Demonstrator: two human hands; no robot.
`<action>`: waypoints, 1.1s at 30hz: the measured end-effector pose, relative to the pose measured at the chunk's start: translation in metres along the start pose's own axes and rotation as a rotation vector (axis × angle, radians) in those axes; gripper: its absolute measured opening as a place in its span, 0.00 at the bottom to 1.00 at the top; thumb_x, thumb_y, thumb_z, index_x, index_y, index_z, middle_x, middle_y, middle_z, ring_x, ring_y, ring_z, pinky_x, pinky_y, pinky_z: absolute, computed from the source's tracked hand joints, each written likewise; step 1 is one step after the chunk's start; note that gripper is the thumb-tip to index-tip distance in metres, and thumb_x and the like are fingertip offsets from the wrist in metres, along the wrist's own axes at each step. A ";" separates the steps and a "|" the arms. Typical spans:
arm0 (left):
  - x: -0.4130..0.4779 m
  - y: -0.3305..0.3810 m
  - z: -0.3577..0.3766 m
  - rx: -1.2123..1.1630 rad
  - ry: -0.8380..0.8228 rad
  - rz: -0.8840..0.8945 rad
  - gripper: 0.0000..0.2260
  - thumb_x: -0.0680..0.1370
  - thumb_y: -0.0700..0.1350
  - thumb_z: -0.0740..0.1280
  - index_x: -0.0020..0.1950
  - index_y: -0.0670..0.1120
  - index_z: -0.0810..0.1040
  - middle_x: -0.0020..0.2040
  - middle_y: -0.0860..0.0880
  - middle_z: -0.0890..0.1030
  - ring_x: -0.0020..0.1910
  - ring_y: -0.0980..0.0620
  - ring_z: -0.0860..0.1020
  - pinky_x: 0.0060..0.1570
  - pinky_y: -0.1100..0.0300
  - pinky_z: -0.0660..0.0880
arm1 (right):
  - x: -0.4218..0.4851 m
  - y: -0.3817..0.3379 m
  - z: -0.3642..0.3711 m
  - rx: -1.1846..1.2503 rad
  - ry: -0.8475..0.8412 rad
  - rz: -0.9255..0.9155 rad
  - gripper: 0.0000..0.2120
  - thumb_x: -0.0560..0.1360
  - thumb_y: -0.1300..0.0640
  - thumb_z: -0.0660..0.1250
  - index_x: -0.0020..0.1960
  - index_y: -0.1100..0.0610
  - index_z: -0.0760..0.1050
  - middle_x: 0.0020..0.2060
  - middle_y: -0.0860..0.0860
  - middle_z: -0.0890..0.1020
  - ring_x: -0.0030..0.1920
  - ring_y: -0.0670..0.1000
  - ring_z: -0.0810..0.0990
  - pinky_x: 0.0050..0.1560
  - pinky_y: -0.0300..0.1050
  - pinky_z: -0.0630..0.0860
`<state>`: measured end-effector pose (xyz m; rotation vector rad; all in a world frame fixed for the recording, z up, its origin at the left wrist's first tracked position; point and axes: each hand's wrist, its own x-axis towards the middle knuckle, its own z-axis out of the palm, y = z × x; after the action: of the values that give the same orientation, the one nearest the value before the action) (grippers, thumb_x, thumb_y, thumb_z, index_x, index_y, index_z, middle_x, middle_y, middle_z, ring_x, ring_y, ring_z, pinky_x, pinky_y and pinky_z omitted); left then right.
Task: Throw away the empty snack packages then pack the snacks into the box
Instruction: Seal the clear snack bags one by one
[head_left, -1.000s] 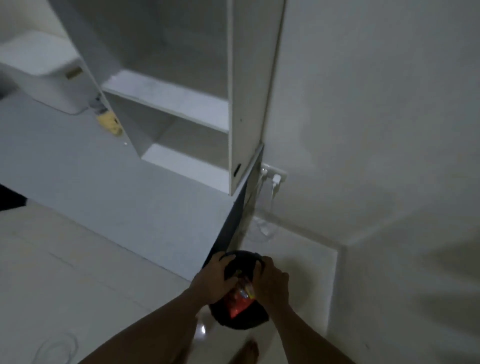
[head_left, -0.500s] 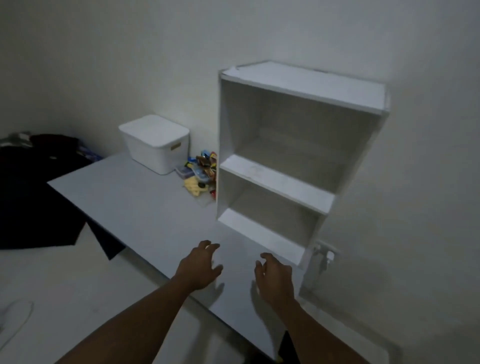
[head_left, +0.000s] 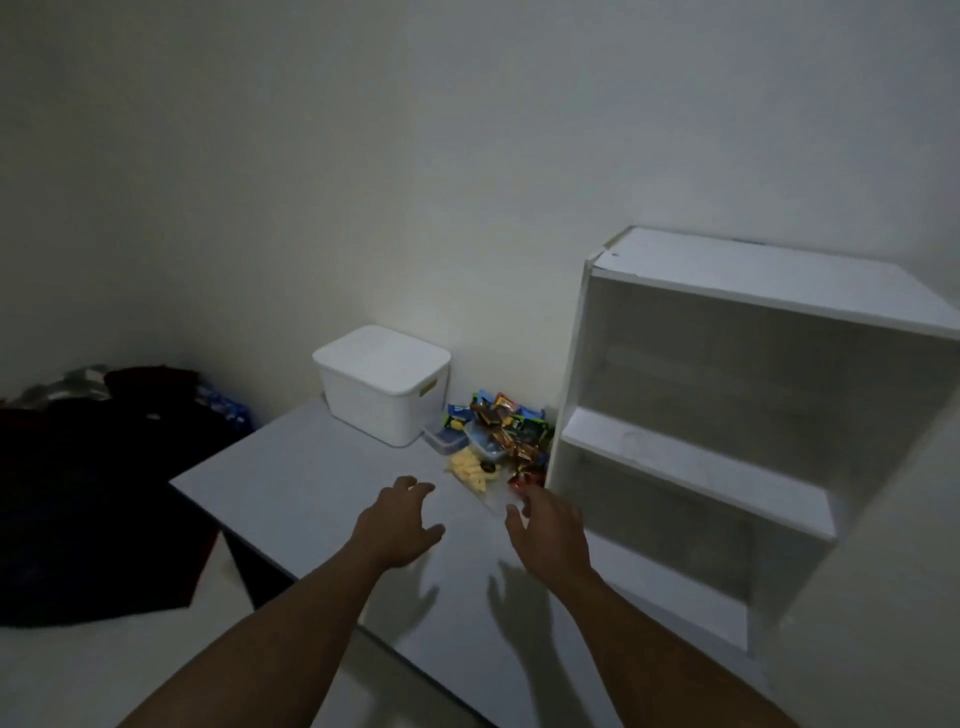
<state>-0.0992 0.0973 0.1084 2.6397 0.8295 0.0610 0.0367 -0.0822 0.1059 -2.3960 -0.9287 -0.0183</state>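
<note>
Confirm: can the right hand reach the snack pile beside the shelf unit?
Probably yes. The right hand is open and empty at the near edge of the snack pile, nothing between them. The shelf unit crowds the pile's right side, so the front looks the free way in.

bench (head_left: 311, 483): grey top | box (head_left: 382, 384): white, lidded, beyond left hand (head_left: 397, 525), by wall | snack pile (head_left: 498, 436): just beyond right hand (head_left: 548, 530) | shelf unit (head_left: 727, 441): right of right hand

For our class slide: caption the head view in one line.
Left hand and right hand reach over the table toward snack packs beside a lidded box.
</note>
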 end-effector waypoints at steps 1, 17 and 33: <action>0.012 -0.005 -0.003 0.002 0.004 0.007 0.33 0.75 0.61 0.66 0.76 0.52 0.63 0.77 0.46 0.62 0.72 0.44 0.65 0.66 0.48 0.70 | 0.010 -0.005 0.006 0.000 0.008 -0.009 0.16 0.80 0.49 0.62 0.64 0.52 0.76 0.53 0.50 0.82 0.55 0.53 0.79 0.60 0.46 0.67; 0.201 -0.118 -0.009 0.000 -0.120 0.045 0.33 0.74 0.61 0.68 0.76 0.52 0.65 0.77 0.46 0.61 0.73 0.44 0.65 0.67 0.48 0.69 | 0.186 -0.022 0.136 -0.017 -0.075 0.126 0.18 0.76 0.48 0.63 0.63 0.55 0.77 0.56 0.52 0.81 0.59 0.55 0.78 0.62 0.49 0.69; 0.378 -0.117 0.039 -0.193 -0.320 0.488 0.24 0.71 0.55 0.72 0.65 0.51 0.74 0.62 0.50 0.74 0.60 0.50 0.76 0.57 0.54 0.75 | 0.232 0.006 0.161 -0.059 0.101 0.567 0.10 0.75 0.51 0.64 0.54 0.53 0.78 0.49 0.52 0.81 0.51 0.55 0.79 0.47 0.47 0.76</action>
<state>0.1550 0.3850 0.0038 2.5114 0.0642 -0.1436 0.1871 0.1393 0.0154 -2.6013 -0.1843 0.0479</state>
